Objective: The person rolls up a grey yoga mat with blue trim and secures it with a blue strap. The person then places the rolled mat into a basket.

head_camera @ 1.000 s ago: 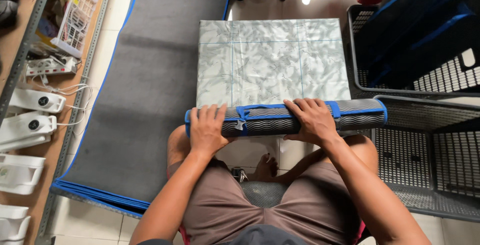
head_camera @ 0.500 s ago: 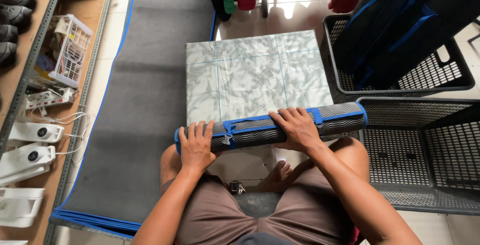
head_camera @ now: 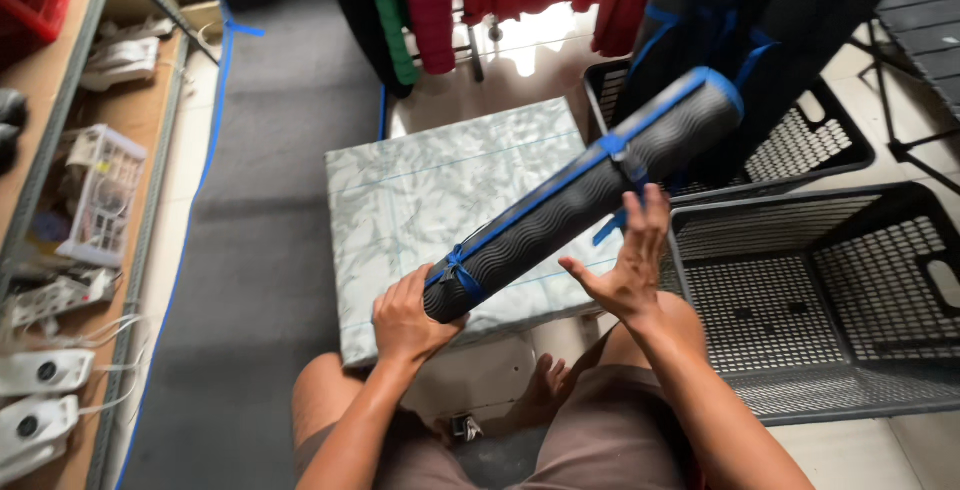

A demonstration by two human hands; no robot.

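Hands first: the left hand (head_camera: 405, 322) is cupped around the near end of a rolled mat (head_camera: 585, 190), fingers closed under and about it, while the right hand (head_camera: 625, 268) is open and spread, palm toward the roll's underside at about its middle, fingertips just touching or nearly so (hard to say which from where I stand). The roll is dark, ribbed, edged and tied with blue straps (head_camera: 462, 268), and it is lifted off the low grey-green patterned block (head_camera: 420, 195) in front of the seated person.

Its long axis runs on a slant, from near-left at the left hand up and away to far-right, the far end tilted higher and pointing toward a black mesh basket (head_camera: 800, 155) that already holds other dark rolled mats (head_camera: 790, 10). So the weight sits in the left hand; the right hand lies further along the roll, on the side of the baskets.

An empty black mesh basket (head_camera: 830, 300) stands near-right, just beside the person's right knee. A flat grey mat with blue edging (head_camera: 260, 200) lies on the floor to the left, with shelving (head_camera: 60, 200) beyond it, and clothes (head_camera: 450, 0) hang at the far side.
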